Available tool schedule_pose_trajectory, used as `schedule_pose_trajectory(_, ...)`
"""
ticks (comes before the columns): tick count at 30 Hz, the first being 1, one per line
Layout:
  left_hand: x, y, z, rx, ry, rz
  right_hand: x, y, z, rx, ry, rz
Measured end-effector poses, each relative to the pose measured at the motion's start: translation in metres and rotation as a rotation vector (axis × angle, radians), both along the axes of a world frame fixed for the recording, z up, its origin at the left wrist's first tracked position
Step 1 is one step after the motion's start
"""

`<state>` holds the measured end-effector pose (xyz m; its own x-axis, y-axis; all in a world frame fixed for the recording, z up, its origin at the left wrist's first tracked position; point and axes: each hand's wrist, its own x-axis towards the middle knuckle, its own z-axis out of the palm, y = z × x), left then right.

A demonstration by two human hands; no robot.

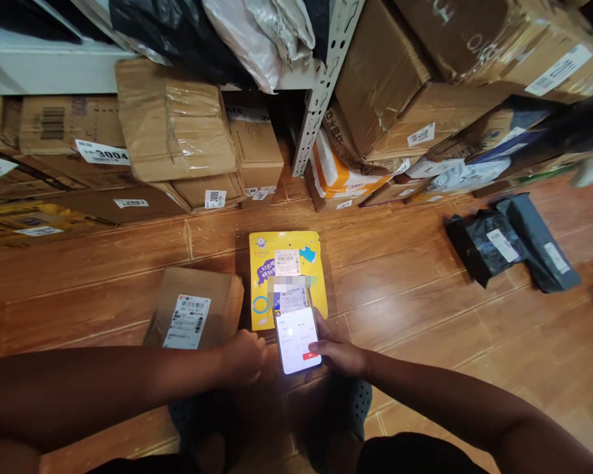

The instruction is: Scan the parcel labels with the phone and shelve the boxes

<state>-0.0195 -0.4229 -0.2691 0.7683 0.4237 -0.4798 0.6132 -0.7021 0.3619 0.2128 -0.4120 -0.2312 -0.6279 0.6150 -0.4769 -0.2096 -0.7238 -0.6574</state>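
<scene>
i see the right hand (338, 349) clasping a lit phone (299, 342) by its right edge; the left hand (248, 357), apart, is curled into a fist beside a brown box (212, 306). beyond both lies a yellow package (287, 263).

At upper left, a white label (102, 153) is showing "3004" on a carton (91, 123), a smaller label (215, 199) "3006" on another carton (194, 192); the central yellow package (309, 270) is bearing Chinese lettering (267, 268).

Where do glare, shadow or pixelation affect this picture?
In the head view: the phone glows, with a glare spot on its screen; a pixelated strip covers its top; pale sheen lies on the wooden floor at right; the right shoe is partly in shadow.
</scene>
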Motion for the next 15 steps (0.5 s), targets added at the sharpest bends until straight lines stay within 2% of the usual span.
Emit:
schedule_pose_trajectory(2, -0.015, -0.006, 0.009, -0.002, 0.075, -0.084, -0.001, 0.000, 0.001, 0.006, -0.005, -0.004)
schedule_pose_trajectory(5, -0.022, -0.002, 0.016, 0.032, 0.133, -0.149, -0.002, 0.001, 0.003, 0.018, -0.018, 0.009)
schedule_pose_trajectory(10, -0.020, 0.012, 0.018, 0.053, 0.130, -0.141, -0.003, 0.004, 0.005, 0.046, -0.027, 0.036)
schedule_pose_trajectory(15, -0.019, 0.009, 0.016, 0.034, 0.139, -0.147, 0.002, 0.005, 0.006, 0.080, -0.024, 0.097)
